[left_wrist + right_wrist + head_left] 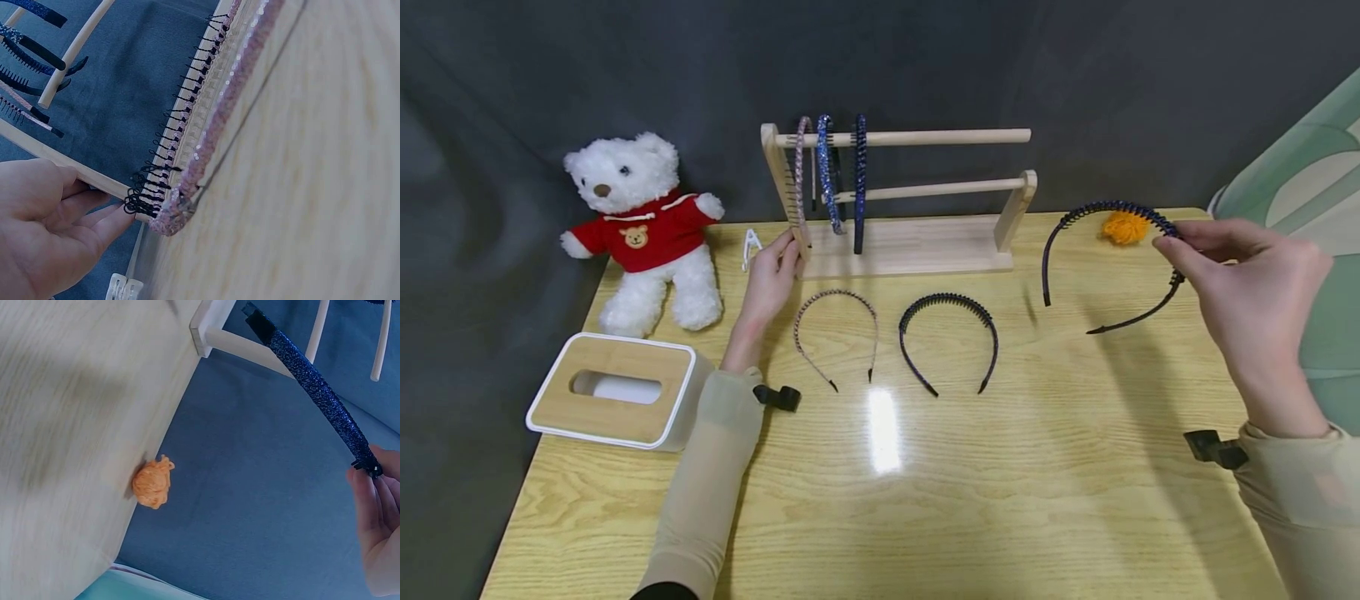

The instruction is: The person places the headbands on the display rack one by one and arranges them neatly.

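Navy headband (1105, 207) pinched by R hand (1262, 287); wooden rack (917, 242) gripped at near end by L hand (771, 279); pink headband (837, 292) & dk. headband (947, 299) seen betw. hands.

Table (1000, 508) holds rack (917, 243), bear (651, 218), tissue box (613, 421), headbands (946, 300), clip (750, 248), perhaps yarn (1124, 228).

I hold a dark blue, glittery, toothed headband (1108, 205) raised in my right hand (1262, 292), its open side facing down and leftward. My left hand (772, 279) grips the lower left end of a pale wooden two-bar rack (917, 242), which stands upright, three glittery headbands (825, 167) hanging toward its left.
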Tool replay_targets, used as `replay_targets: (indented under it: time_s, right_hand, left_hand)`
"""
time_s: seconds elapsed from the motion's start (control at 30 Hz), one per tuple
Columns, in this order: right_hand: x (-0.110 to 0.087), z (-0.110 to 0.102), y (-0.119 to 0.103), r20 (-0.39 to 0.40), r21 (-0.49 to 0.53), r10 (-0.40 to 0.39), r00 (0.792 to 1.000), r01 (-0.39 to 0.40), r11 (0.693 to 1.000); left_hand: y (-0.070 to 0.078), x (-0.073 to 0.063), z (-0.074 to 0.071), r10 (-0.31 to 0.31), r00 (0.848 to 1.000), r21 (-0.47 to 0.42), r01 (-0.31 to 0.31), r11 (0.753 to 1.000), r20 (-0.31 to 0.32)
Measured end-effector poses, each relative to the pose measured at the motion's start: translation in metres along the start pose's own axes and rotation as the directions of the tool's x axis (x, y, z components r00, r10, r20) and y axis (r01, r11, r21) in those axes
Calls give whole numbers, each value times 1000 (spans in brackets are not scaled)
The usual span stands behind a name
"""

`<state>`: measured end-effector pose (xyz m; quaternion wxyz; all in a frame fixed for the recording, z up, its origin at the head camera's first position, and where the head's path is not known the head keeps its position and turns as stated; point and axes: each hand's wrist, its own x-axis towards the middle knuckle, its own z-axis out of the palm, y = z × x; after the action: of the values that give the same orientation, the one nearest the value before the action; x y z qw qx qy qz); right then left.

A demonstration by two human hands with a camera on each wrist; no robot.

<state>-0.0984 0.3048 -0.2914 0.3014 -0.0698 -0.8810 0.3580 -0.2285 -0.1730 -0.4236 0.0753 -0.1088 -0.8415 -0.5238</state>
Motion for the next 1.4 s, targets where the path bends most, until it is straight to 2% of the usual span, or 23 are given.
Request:
replay_targets:
  time_s: [0.13, 0.3, 0.53, 0.97, 1.4]
  right_hand:
    - [2, 0, -4, -27, 17, -21, 999, 21, 1000]
    - [6, 0, -11, -51, 63, -10, 999, 13, 998]
    - [10, 4, -21, -69, 74, -37, 997, 42, 996]
    - [14, 12, -32, -128, 122, -1, 992, 17, 992]
    - [21, 17, -38, -148, 68, -37, 988, 47, 997]
  left_hand:
    - [0, 0, 0, 0, 1000, -2, 0, 1000, 2]
    - [1, 0, 0, 6, 1000, 11, -6, 1000, -3]
    - [0, 0, 0, -1, 1000, 7, 1, 1000, -3]
    - [1, -1, -2, 12, 1000, 13, -12, 1000, 3]
    - [0, 0, 0, 7, 1000, 18, -7, 1000, 0]
